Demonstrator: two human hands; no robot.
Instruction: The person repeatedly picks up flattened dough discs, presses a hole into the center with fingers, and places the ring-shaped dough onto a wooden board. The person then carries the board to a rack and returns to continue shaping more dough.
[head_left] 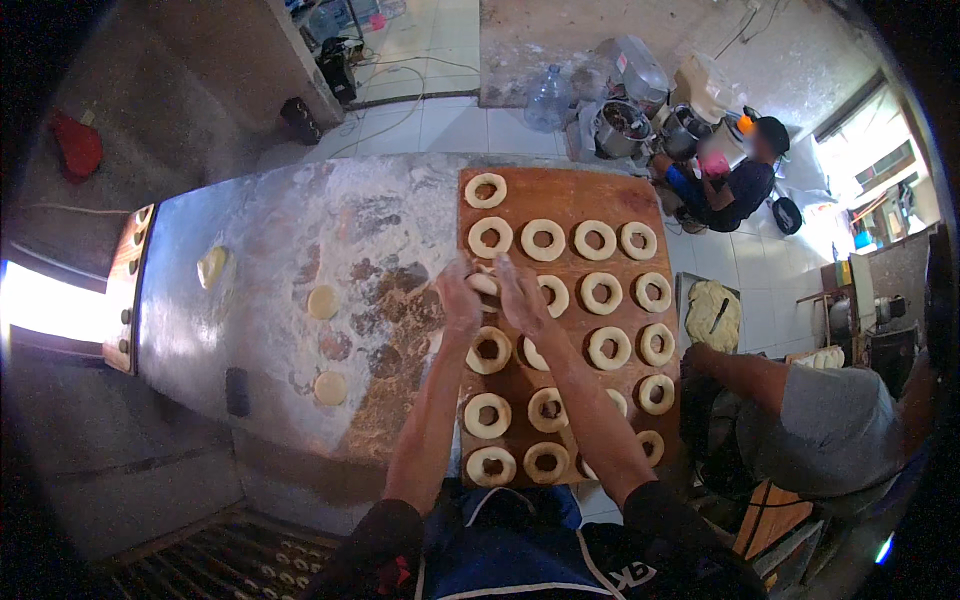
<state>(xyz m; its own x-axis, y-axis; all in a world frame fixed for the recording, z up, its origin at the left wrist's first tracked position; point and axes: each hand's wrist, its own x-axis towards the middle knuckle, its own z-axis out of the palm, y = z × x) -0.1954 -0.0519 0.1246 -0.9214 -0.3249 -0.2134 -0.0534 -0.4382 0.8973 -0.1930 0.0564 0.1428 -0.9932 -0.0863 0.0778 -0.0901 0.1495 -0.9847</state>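
Between my left hand (460, 300) and my right hand (519, 293) is a pale dough ring (484, 284), held just over the left side of a brown wooden board (568, 196). My fingers point away from me and press on the dough from both sides, hiding part of it. Rows of dough rings (602, 293) lie on the board around my hands, and my right forearm covers some. To the left, the table (270, 225) is dusted with flour. Flat round dough pieces (323, 302) rest there, with another dough piece (212, 267) farther left.
At the right, a co-worker in a grey shirt (835, 430) reaches toward a tray holding a dough mass (714, 315). Another person (745, 185) sits at the back right beside metal pots (622, 128). A rack with dough rings (290, 565) is at the lower left.
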